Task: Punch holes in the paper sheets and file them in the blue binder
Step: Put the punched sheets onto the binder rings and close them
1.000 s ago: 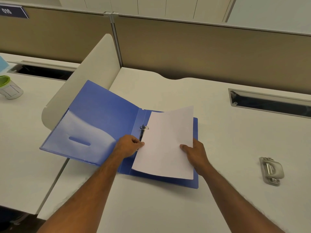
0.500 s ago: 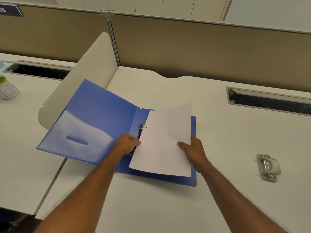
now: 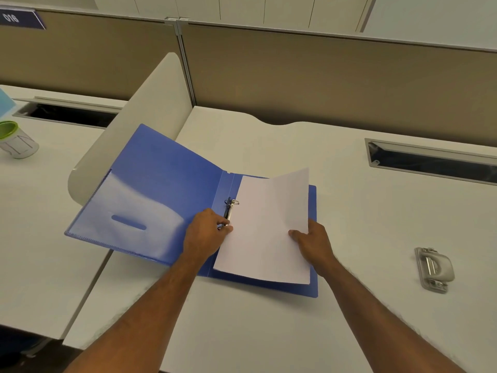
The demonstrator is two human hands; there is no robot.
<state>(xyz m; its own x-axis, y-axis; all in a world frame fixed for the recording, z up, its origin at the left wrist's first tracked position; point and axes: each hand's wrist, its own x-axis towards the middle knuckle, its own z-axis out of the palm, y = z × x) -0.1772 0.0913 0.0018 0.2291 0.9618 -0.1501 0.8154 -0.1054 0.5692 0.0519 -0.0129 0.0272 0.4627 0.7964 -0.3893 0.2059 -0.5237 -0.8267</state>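
The blue binder (image 3: 161, 184) lies open on the white desk, its left cover propped against a curved divider. White paper sheets (image 3: 269, 227) rest on its right half, their far right corner curling up. The upper metal ring (image 3: 234, 202) pokes out at the sheets' left edge. My left hand (image 3: 205, 234) pinches the sheets' left edge beside the black ring mechanism. My right hand (image 3: 312, 242) holds the sheets' right edge, thumb on top. The grey hole punch (image 3: 434, 269) sits alone on the desk to the right.
A curved white divider (image 3: 139, 114) stands behind the binder's left cover. Brown partition walls run along the back. Cable slots (image 3: 430, 160) open in the desk at right and at far left. A green-rimmed cup (image 3: 16, 141) stands on the left desk.
Both hands stay on the sheets at the same edges. The sheets' left edge has settled slightly closer to the rings. The view has shifted a little.
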